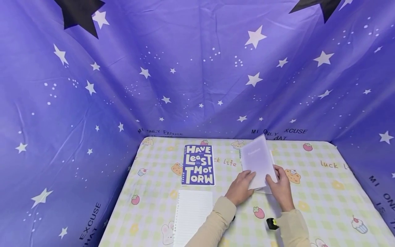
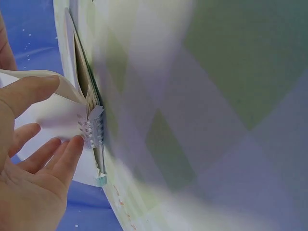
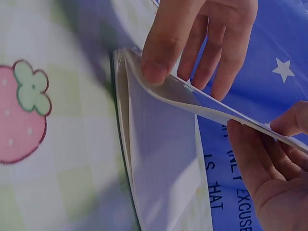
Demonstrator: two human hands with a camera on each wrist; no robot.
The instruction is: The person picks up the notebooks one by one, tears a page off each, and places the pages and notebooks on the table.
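Note:
A ring-bound notebook [image 1: 257,157] with a pale lilac cover stands partly open on the table, its front leaves lifted. Rings [image 2: 94,130] run along its left edge. My left hand [image 1: 242,187] holds the lifted part near the bound side, fingers over the cover and thumb at the bottom edge. In the right wrist view its thumb presses against the bent leaf. My right hand [image 1: 280,185] pinches the lifted leaves at their free edge, between thumb and fingers [image 3: 248,156]. Beneath, the notebook's page block [image 3: 161,149] shows.
A purple notebook [image 1: 198,164] with white lettering lies to the left. In front of it is a lined loose-leaf pad [image 1: 193,216], partly covered by the left sleeve [image 1: 213,223]. A checked cloth [image 1: 333,212] covers the table; purple star-printed curtains [image 1: 191,85] surround it.

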